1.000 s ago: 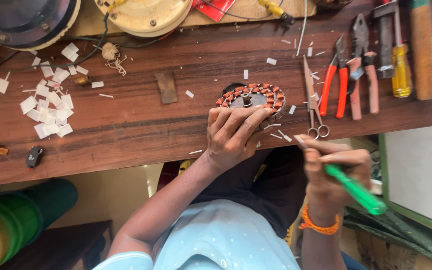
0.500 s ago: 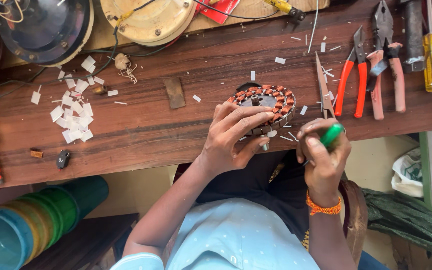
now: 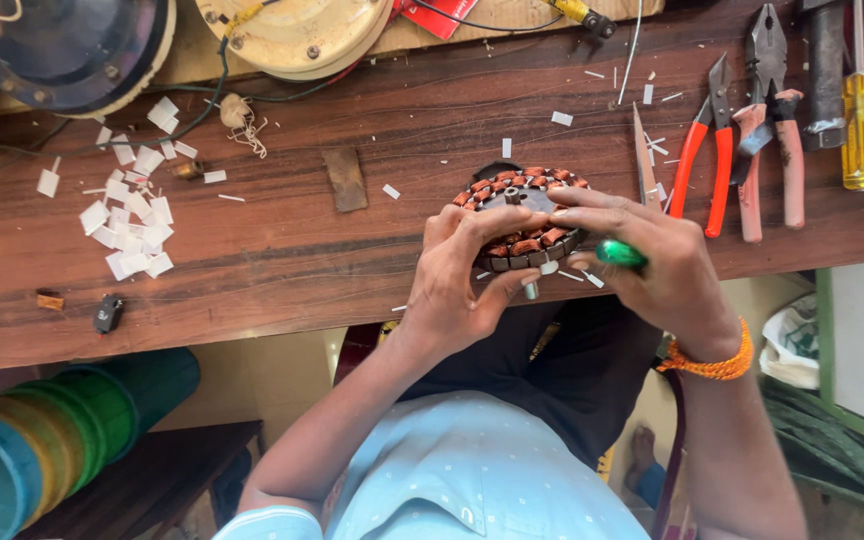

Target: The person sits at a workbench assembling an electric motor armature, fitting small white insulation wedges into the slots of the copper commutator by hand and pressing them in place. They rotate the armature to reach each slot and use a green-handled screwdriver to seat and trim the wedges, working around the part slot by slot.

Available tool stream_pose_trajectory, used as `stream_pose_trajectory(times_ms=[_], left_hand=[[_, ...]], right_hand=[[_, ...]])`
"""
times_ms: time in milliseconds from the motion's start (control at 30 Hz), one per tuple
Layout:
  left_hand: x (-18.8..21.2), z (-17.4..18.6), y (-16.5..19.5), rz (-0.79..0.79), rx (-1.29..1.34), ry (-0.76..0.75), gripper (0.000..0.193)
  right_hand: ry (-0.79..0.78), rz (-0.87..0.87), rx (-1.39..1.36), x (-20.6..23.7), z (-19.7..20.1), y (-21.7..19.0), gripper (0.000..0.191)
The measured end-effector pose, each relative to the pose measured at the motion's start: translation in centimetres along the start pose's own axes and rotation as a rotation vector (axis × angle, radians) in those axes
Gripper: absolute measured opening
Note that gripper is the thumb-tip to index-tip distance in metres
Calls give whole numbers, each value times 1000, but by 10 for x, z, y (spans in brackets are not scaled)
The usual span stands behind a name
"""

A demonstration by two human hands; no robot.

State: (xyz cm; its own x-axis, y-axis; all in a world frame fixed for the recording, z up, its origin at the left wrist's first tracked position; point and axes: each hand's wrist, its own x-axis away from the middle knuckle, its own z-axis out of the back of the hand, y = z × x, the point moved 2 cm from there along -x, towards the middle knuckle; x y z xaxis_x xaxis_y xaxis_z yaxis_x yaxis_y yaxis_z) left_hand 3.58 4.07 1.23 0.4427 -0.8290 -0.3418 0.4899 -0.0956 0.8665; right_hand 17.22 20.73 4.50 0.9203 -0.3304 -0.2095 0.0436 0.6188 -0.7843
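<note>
Red label card (image 3: 439, 14) at the far edge of the wooden tabletop (image 3: 282, 250) | white paper slips (image 3: 130, 225) scattered left | round copper-wound stator (image 3: 522, 215) at the near edge, centre | left hand (image 3: 462, 285) curled around its near side | right hand (image 3: 657, 265) clenched on a green-handled tool (image 3: 620, 254), fingertips on the stator | pliers (image 3: 767, 120) lying right.

Both hands on a round copper-wound stator (image 3: 520, 215) at the bench (image 3: 282, 250) edge — left hand (image 3: 462, 280) cradles it, right hand (image 3: 652, 260) grips a green-handled tool (image 3: 620, 254). White paper slips (image 3: 132, 215) lie scattered left; red-handled pliers (image 3: 707, 145) right.
</note>
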Motion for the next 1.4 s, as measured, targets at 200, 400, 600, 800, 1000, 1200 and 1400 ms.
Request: stream_pose_trajectory(times_ms=[200,400,600,800,1000,1200,1400], left_hand=[[1,-1,-6,-44,-42,7,37],[-2,5,-4,-58,-70,-26,39],[-6,9,-4,-76,-56,-30,40],[-3,2,-9,-106,-192,-55,41],[-4,0,-9,-157,-174,-54,39],[-1,12,-13,-285,-120,-119,43],[5,5,-15,-313,-120,26,58]], right_hand=[[-119,-17,132,-10,1,-12,51],[-207,-34,120,-22,6,-23,52],[-178,8,286,-22,4,-29,51],[-121,-1,301,-16,-3,-24,46],[-18,-35,102,-5,-6,-19,52],[105,7,31,19,-17,-17,62],[227,42,80,28,-31,-15,50]])
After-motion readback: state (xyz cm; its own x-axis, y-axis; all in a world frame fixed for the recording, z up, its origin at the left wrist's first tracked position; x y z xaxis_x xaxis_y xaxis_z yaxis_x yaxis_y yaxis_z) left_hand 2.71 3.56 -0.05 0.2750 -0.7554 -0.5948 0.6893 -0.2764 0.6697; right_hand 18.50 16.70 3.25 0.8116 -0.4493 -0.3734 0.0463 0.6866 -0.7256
